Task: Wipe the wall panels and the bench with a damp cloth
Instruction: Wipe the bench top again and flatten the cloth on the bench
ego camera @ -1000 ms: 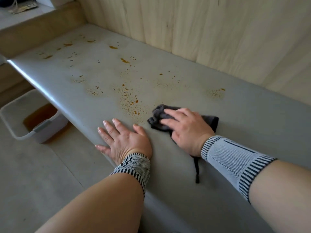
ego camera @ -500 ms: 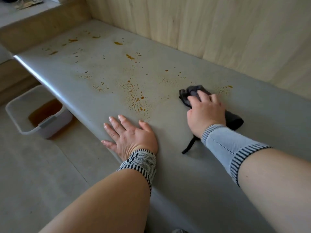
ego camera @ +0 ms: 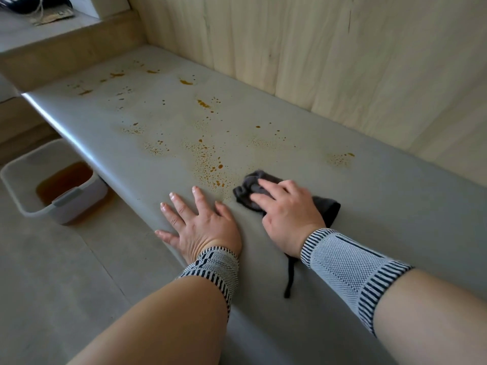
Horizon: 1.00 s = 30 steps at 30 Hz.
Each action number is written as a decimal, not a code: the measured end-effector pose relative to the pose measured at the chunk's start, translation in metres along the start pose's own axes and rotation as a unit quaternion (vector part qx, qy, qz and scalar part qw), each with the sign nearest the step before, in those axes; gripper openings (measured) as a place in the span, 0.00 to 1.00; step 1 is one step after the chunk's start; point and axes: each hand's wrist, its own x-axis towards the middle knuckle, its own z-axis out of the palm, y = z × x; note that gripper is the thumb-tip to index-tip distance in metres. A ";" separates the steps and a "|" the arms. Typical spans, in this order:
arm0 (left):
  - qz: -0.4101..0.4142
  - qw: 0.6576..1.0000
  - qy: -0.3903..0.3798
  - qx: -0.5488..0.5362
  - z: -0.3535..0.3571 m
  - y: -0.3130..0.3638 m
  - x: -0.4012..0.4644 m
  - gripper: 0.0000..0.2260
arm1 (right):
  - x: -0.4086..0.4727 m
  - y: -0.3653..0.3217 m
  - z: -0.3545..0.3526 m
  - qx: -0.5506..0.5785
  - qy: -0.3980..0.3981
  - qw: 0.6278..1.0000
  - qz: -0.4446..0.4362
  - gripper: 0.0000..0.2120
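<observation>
A grey bench (ego camera: 382, 201) runs along light wooden wall panels (ego camera: 316, 61). Orange-brown splatter spots (ego camera: 208, 164) cover the bench's middle and far left. My right hand (ego camera: 287, 214) presses a crumpled dark grey cloth (ego camera: 247, 189) flat onto the bench, fingers straight over it, just right of the nearest spots. A thin dark strip of the cloth (ego camera: 289, 277) trails back under my wrist. My left hand (ego camera: 200, 225) rests flat on the bench's front edge, fingers spread, close beside the cloth.
A white plastic tub (ego camera: 87, 196) with brown liquid in it stands on the grey floor (ego camera: 52, 272) under the bench's front edge at left. A wooden ledge (ego camera: 66, 46) at far left carries a few small items.
My right hand has swept the cloth back from the far side of the bench toward the front edge, next to my left hand. The left hand has stayed in place.
</observation>
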 end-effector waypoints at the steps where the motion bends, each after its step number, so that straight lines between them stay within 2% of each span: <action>1: 0.007 1.000 -0.005 0.008 0.000 0.000 0.000 0.28 | -0.001 0.002 -0.002 0.009 -0.014 1.000 -0.015 0.23; 3: 0.020 0.999 -0.022 0.027 -0.003 0.001 0.001 0.28 | -0.003 0.001 -0.008 -0.005 -0.040 0.998 0.041 0.22; 5: 0.042 0.997 -0.033 0.059 -0.010 0.000 0.003 0.28 | -0.007 -0.009 -0.001 -0.001 0.004 0.990 0.141 0.21; 6: 0.067 0.994 -0.032 0.086 -0.017 -0.001 0.006 0.28 | -0.009 -0.020 -0.001 0.001 0.001 0.989 0.149 0.21; 8: 0.133 0.983 -0.018 0.129 -0.032 -0.009 0.018 0.27 | -0.010 -0.038 0.003 0.009 -0.004 0.996 0.094 0.20; 10: 0.164 0.982 -0.001 0.090 -0.043 -0.022 0.033 0.23 | -0.010 -0.046 0.002 0.005 -0.048 0.998 0.034 0.21; 13: 0.140 0.990 0.034 -0.013 -0.037 -0.034 0.044 0.21 | 0.003 -0.047 0.003 -0.012 -0.091 0.996 0.009 0.27; 17: 0.118 0.991 0.059 -0.012 -0.018 -0.034 0.045 0.25 | 0.036 -0.053 0.007 0.003 -0.075 0.996 0.041 0.29; 21: 0.116 0.991 0.070 -0.023 -0.014 -0.036 0.049 0.24 | 0.043 -0.047 0.007 -0.022 -0.103 0.993 -0.058 0.29; 23: 0.119 0.990 0.074 -0.028 -0.013 -0.037 0.048 0.25 | 0.051 -0.035 0.006 -0.024 -0.082 0.996 -0.004 0.30; 25: 0.123 0.989 0.077 -0.028 -0.013 -0.037 0.046 0.25 | 0.060 -0.035 0.005 -0.011 -0.055 0.991 0.119 0.29; 27: 0.124 0.989 0.079 -0.030 -0.013 -0.037 0.046 0.25 | 0.062 -0.048 0.005 -0.008 -0.051 0.988 0.148 0.29; 30: 0.123 0.989 0.076 -0.044 -0.013 -0.036 0.047 0.24 | 0.041 -0.059 0.007 -0.013 -0.064 0.998 0.007 0.29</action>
